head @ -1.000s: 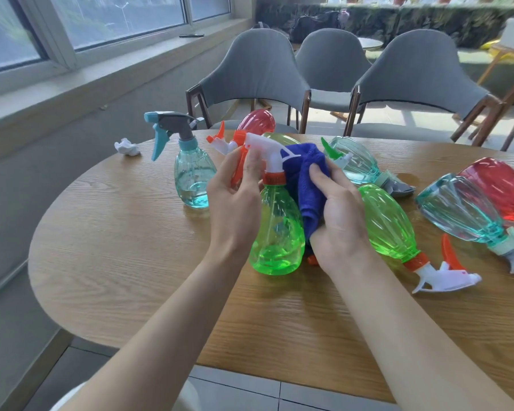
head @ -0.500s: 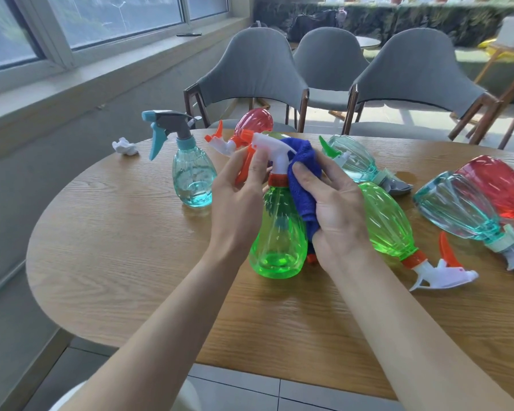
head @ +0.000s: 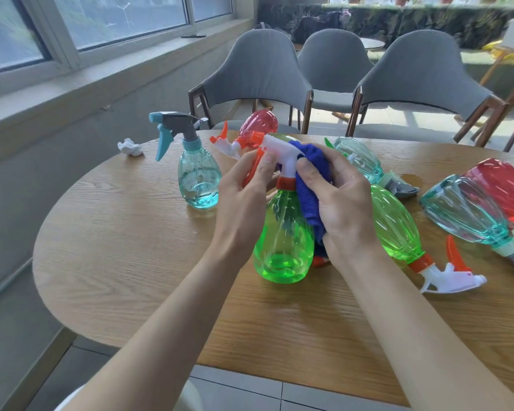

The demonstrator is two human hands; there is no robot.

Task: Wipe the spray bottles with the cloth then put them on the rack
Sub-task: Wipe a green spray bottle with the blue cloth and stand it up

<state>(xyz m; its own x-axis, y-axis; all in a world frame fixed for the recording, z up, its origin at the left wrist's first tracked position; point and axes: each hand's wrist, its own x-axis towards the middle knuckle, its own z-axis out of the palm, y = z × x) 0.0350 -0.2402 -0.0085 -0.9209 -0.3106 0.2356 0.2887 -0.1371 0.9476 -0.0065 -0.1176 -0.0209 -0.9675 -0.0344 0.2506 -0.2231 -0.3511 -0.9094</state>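
A green spray bottle [head: 282, 247] with a white head and orange collar stands upright on the wooden table [head: 125, 262]. My left hand [head: 244, 197] grips its white spray head near the trigger. A blue cloth [head: 312, 185] is bunched in my right hand [head: 341, 203], which presses it against the bottle's neck and head. Upright to the left stands a teal bottle [head: 198, 179]. A second green bottle [head: 395, 226] lies on its side just right of my right hand. No rack is in view.
More bottles lie on the table: a red one [head: 257, 129] behind my hands, a teal one [head: 359, 158] at centre right, and a teal one [head: 463, 212] beside a red one [head: 505, 188] at far right. A crumpled white tissue [head: 129, 146] sits far left. Grey chairs [head: 255, 72] line the far edge.
My right hand has slid the blue cloth up from the bottle's body to its neck and spray head. My left hand keeps its hold on the head.
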